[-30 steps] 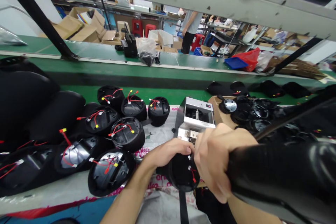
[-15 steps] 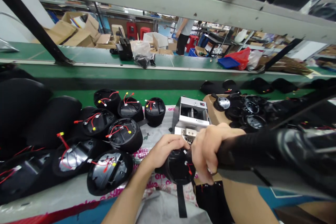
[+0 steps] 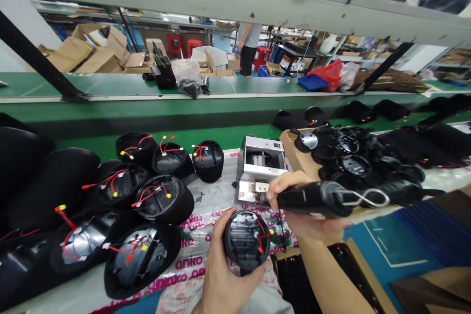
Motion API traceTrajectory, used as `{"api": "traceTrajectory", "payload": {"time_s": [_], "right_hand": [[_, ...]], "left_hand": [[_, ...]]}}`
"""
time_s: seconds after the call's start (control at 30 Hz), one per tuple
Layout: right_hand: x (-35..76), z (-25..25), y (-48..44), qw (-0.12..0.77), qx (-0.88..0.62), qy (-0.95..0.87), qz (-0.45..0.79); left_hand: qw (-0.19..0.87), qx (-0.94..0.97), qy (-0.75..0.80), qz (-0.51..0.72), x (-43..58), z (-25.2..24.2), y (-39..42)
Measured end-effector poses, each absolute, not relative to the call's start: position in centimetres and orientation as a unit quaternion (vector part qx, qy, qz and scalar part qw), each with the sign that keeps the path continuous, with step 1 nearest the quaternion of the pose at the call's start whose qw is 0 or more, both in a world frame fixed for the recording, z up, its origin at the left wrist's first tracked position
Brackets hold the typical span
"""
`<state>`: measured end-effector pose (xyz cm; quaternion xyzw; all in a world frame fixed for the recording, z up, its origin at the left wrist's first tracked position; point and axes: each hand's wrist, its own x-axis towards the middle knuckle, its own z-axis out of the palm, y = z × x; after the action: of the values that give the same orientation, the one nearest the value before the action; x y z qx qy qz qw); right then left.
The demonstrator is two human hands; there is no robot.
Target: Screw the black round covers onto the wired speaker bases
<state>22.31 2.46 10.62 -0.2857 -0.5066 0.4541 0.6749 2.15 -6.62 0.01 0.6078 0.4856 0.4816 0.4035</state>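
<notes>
My left hand (image 3: 228,282) is wrapped round a round black plastic housing (image 3: 245,243), its open inside facing up at me. A red wire with red and yellow connectors lies in the housing. In my right hand (image 3: 312,228) is a black electric screwdriver (image 3: 309,197), tilted sideways, with a bent metal hanging loop (image 3: 368,198) at its rear end. Its front end is close to a silver screw feeder (image 3: 263,169), but my fingers hide the tip. The screwdriver is apart from the housing.
Several black housings with red wires (image 3: 165,196) stand on the left. A cardboard box (image 3: 300,159) with round black parts (image 3: 353,164) sits right of the feeder. A green shelf (image 3: 235,88) and grey beam (image 3: 221,10) cross ahead. Beyond, a person (image 3: 250,41) stands.
My right hand and the screwdriver have moved up off the housing towards the feeder. My left hand has shifted from the housing's top edge to around its side and lower rim.
</notes>
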Motion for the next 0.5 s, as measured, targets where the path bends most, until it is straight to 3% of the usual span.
{"api": "traceTrajectory", "payload": {"time_s": [0.2,0.5], "right_hand": [[22.8,9.8,3.1,0.664,-0.276,-0.523,0.458],[26.3,14.5,0.9,0.655,-0.257,-0.569,0.426]], "left_hand": [[0.367,0.624,0.418,0.549,1.8,-4.0,-5.6],[0.392,0.590,0.394,0.586,2.2,-4.9,-5.6]]}}
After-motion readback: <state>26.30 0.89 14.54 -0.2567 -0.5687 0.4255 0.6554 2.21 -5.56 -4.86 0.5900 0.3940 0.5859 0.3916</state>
